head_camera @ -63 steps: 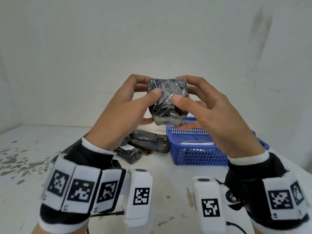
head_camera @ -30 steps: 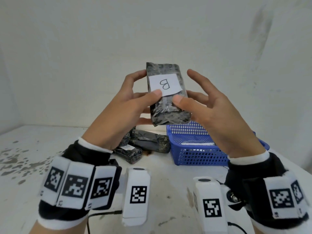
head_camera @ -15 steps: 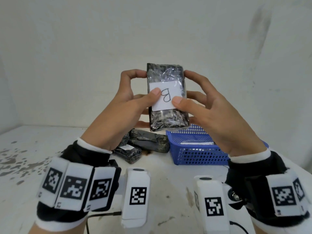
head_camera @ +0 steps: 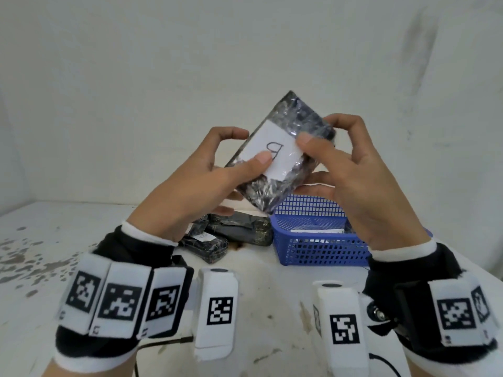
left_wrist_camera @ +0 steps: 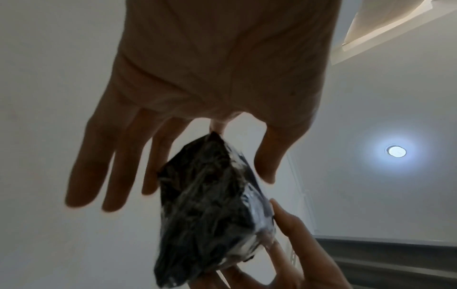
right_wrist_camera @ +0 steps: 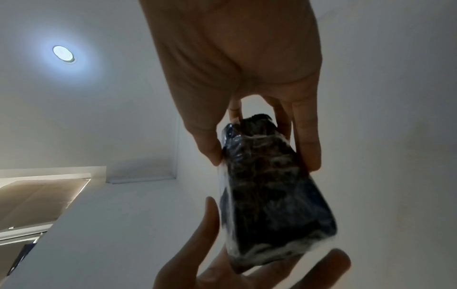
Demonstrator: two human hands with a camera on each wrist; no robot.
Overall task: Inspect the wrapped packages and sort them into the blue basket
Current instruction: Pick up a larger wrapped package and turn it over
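White wall behind, both hands raised above the table (head_camera: 258,281). Left hand (head_camera: 190,186) and right hand (head_camera: 362,180) pinch the tilted package (head_camera: 277,159), thumbs on its label (head_camera: 272,151), above the basket (head_camera: 321,246).

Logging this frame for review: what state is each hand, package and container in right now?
Held package: lifted, tilted, label B facing the camera.
Left hand: grips the package.
Right hand: grips the package.
Blue basket: on the table, something white inside.
Table packages: lying left of the basket.
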